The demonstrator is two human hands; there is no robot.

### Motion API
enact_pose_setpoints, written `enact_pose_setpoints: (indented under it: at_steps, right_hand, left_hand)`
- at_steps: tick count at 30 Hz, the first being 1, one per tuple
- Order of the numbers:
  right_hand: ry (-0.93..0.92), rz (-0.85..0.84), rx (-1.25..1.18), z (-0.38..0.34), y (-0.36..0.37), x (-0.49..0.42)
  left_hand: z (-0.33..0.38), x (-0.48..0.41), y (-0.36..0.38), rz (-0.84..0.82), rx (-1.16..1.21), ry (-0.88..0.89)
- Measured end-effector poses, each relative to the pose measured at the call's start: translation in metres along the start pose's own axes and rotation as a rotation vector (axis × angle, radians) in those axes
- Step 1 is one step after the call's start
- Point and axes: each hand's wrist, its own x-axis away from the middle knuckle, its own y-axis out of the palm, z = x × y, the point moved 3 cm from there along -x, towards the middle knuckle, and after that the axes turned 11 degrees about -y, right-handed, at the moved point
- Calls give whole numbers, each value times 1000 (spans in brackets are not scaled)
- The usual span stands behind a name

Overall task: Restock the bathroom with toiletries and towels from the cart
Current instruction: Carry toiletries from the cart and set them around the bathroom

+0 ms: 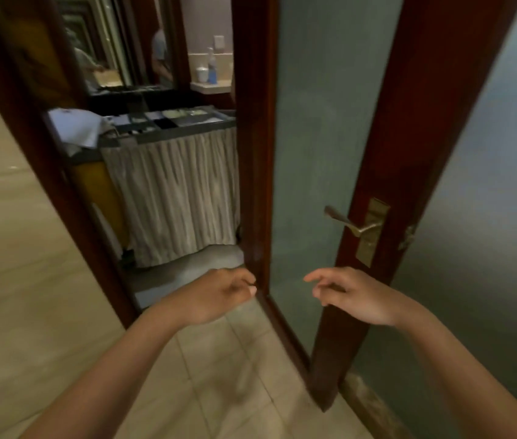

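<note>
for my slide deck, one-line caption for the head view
Empty left hand and right hand raised before the open door, the curtained housekeeping cart beyond.

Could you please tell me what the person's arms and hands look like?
Both are bare: the left hand and right hand wear no gloves, and no rings, watch or bracelet show. The forearms are uncovered to the frame's edge, with no sleeve in view.

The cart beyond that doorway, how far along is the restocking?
Nothing in view shows as restocked. In hand: nothing. The left hand and right hand are both empty, held loosely near the open door. Left: on the cart, the top tray holds small supplies and white linen is piled at one end, so fetching seems ahead.
</note>
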Motion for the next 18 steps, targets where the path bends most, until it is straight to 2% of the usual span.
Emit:
enact_pose_setpoints:
  at_steps: [9,18]
  right_hand:
    - [-153,-107,-44,-13,24,-170]
    - [-277,-173,-93,-4,7,-365]
  left_hand:
    - [-93,-58,-73,182,177,-125]
    - [-169,-169,-156,168,251,-262]
